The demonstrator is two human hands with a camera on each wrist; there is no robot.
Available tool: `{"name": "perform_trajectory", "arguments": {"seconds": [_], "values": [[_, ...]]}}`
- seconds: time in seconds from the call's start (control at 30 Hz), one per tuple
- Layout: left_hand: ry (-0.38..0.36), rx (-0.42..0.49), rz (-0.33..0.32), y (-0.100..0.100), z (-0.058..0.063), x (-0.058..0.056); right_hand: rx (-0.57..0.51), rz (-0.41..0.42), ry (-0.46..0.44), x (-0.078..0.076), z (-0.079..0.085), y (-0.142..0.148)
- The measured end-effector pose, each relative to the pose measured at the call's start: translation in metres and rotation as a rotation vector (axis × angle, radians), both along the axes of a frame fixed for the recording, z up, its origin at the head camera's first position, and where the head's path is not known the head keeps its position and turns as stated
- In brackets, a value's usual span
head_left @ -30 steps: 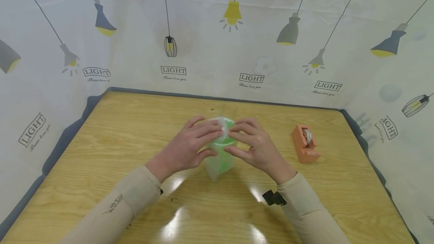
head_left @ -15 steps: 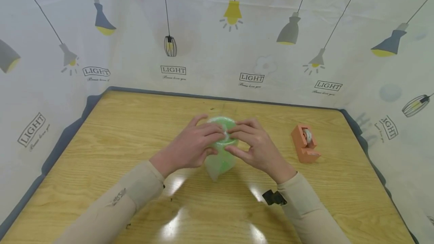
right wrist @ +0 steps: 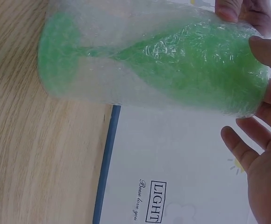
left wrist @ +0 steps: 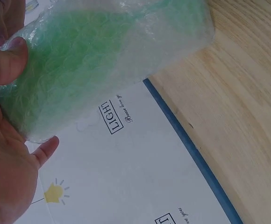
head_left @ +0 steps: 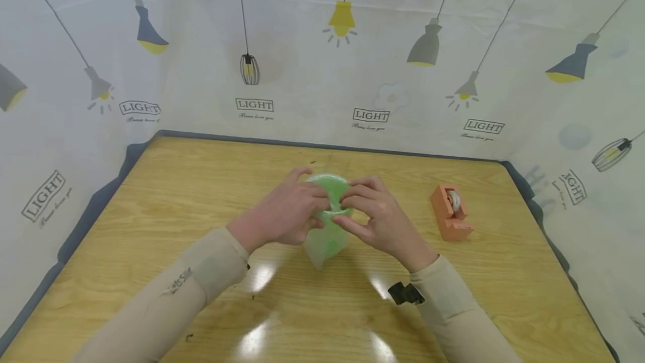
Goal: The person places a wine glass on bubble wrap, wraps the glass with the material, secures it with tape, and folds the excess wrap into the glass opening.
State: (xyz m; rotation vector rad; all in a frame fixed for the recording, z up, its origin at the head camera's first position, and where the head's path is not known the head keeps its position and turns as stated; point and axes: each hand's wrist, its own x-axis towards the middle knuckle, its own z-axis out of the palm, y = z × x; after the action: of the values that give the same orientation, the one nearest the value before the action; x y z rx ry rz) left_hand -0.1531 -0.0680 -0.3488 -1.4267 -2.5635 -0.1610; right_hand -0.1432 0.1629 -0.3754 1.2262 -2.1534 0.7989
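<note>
A green stemmed goblet stands upright on the table, wrapped in a sleeve of clear bubble wrap. Its round foot and thin stem show through the plastic. My left hand pinches the wrap's top edge from the left, fingers bent into the opening and thumb against the outer side. From the right, my right hand holds the same edge, its thumb on the near outer side and fingertips inside the rim. The inner fingertips are partly hidden.
An orange tape dispenser with a roll of clear tape stands to the right on the table. Behind and at both sides hangs a white curtain printed with lamps, meeting the table's edges.
My left hand has moved slightly right and its fingers now reach into the opening. The white flap of wrap over the top has gone inward, baring more green. My right hand stays almost still.
</note>
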Motion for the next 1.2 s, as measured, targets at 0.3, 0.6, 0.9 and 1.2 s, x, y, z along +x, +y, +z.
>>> {"name": "perform_trajectory", "arguments": {"seconds": [0.3, 0.6, 0.9, 1.2], "values": [[0.053, 0.030, -0.038, -0.006, -0.005, 0.004, -0.019, 0.000, -0.017, 0.000, -0.003, -0.001], [0.157, 0.205, -0.088, -0.012, -0.006, 0.009, -0.059, -0.009, -0.025, 0.000, -0.004, 0.004], [0.214, 0.319, -0.099, -0.017, -0.015, 0.010, -0.085, 0.014, -0.043, 0.002, -0.006, 0.009], [0.212, 0.448, -0.034, -0.032, -0.019, 0.010, -0.127, 0.044, -0.058, 0.006, -0.007, 0.016]]}}
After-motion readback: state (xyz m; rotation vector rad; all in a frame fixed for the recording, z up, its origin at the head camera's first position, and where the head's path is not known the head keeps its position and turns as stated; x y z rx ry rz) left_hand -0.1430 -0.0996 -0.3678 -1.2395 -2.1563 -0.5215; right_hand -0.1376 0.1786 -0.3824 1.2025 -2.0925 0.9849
